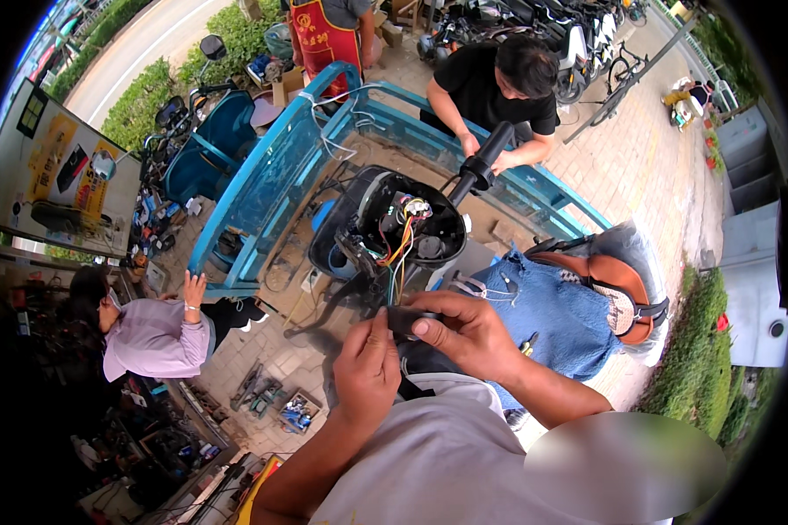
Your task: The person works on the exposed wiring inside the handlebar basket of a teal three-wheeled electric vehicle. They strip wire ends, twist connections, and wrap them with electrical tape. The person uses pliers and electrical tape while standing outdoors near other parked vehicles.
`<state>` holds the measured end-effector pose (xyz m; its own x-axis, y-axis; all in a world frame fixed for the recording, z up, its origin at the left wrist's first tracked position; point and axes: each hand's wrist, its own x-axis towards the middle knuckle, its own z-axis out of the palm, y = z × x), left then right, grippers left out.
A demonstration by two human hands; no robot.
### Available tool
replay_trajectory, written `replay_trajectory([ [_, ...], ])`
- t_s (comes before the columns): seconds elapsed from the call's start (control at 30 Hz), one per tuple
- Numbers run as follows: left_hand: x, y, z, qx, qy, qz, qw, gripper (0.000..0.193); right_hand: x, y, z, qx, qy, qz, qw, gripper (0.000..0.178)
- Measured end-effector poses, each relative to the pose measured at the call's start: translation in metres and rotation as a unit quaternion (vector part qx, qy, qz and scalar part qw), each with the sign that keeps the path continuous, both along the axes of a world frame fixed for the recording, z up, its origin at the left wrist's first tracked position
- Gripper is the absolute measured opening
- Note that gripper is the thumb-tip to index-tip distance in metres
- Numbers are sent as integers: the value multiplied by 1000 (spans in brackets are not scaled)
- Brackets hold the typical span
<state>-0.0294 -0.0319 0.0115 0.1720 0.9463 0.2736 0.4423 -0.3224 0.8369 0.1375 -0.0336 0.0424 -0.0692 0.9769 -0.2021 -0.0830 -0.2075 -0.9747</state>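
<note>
Both my hands meet low in the middle, around a small black box-shaped part [404,320]. The fingertips of my left hand [366,367] pinch its left end, close to where thin wires [399,267] run down to it. My right hand [468,331] grips the right end with thumb and fingers. Those wires, yellow, red, white and green, come out of an open black scooter headset housing [346,219] just beyond my hands. A white connector bundle [416,208] sits inside the housing. Fingers hide much of the black part, so its exact kind is unclear.
A black handlebar grip [481,162] sticks out beyond the housing. Behind stands a blue metal cargo bed [263,188], with a person in black [508,87] leaning over it. Yellow-handled pliers [528,344] lie on a blue cloth [556,306]. Someone in lilac [158,337] is at left.
</note>
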Motion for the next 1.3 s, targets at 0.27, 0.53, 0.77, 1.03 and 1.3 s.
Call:
replay_trajectory([
  [0.27,-7,29,12,-472,-392,-17,790,21,19,-8,-12,-15,110,20,994,27],
  [0.53,11,28,-3,-408,-315,-6,857,14,30,-7,-10,83,-56,69,993,39],
  [0.77,0,25,-22,-332,-152,-117,924,29,40,-8,-23,47,42,161,985,40],
  [1.03,-8,46,-14,-266,-96,-249,926,36,30,-4,-31,-19,182,187,965,30],
  [1.3,8,51,-15,-607,-388,-135,680,31,29,-8,-42,-41,258,124,957,25],
])
